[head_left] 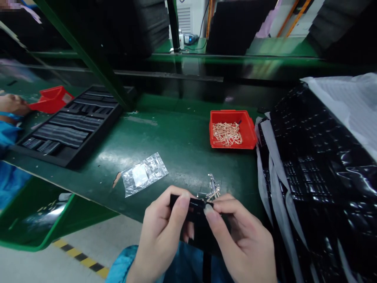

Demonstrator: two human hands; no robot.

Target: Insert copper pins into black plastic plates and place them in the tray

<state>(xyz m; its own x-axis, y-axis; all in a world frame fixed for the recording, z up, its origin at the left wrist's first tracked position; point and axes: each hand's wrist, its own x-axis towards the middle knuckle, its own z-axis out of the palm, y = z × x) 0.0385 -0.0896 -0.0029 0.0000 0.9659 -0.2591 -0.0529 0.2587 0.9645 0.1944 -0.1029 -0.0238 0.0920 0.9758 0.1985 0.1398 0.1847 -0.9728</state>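
Between my two hands, near the bench's front edge, is a small flat black piece [196, 204]. My left hand [166, 228] is closed on its left end, thumb on top. At its right end, my right hand [240, 232] pinches with thumb and fingertips. What exactly the piece is, I cannot make out. Just beyond my fingers lie several small shiny metal parts [212, 186] with pale strips among them. A clear zip bag [144, 175] with a white label lies flat on the green bench to the left.
A red bin [249, 135] holds pale strips. Stacked glossy black trays [318, 165] with white sheets stand at the right. A black foam tray [63, 159] lies left, beside a green post [94, 59]. A co-worker's hand [13, 104] is near another red bin [51, 100]. A green crate [63, 220] sits below.
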